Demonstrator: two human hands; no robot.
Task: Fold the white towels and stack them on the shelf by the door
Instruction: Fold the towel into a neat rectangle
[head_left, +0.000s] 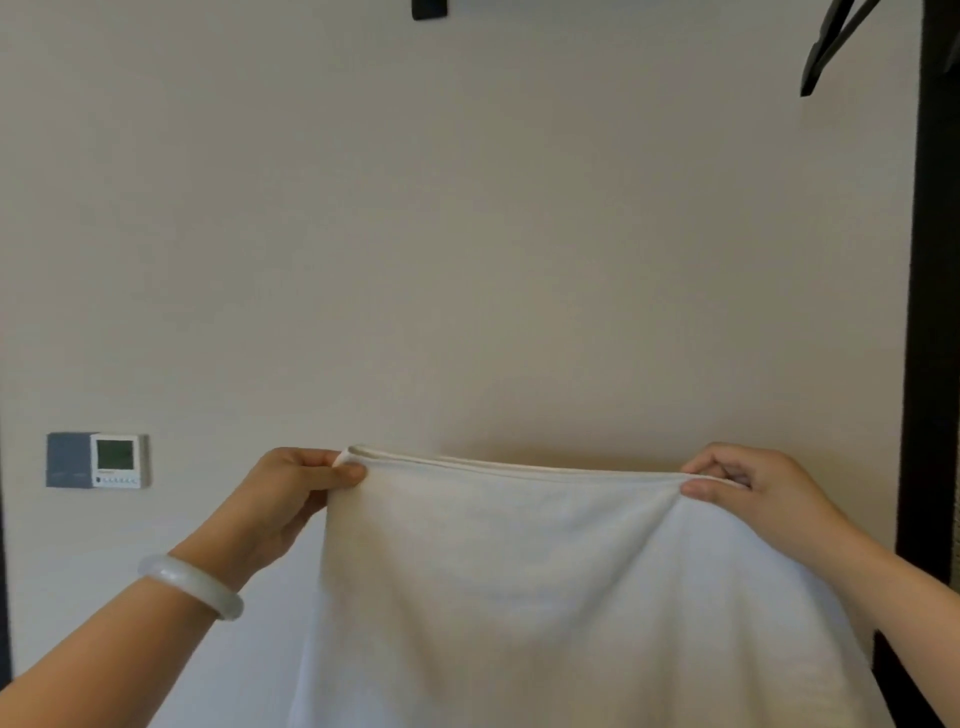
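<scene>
A white towel hangs in front of me, held up by its top edge and stretched between both hands. My left hand pinches the top left corner between thumb and fingers. My right hand pinches the top right corner the same way. The top edge looks doubled, with two layers lying together. The towel's lower part runs out of the bottom of the view. No shelf or door is in sight.
A plain beige wall fills the view ahead. A wall thermostat sits on a grey plate at the left. A dark vertical frame runs down the right edge, with black hangers at the top right.
</scene>
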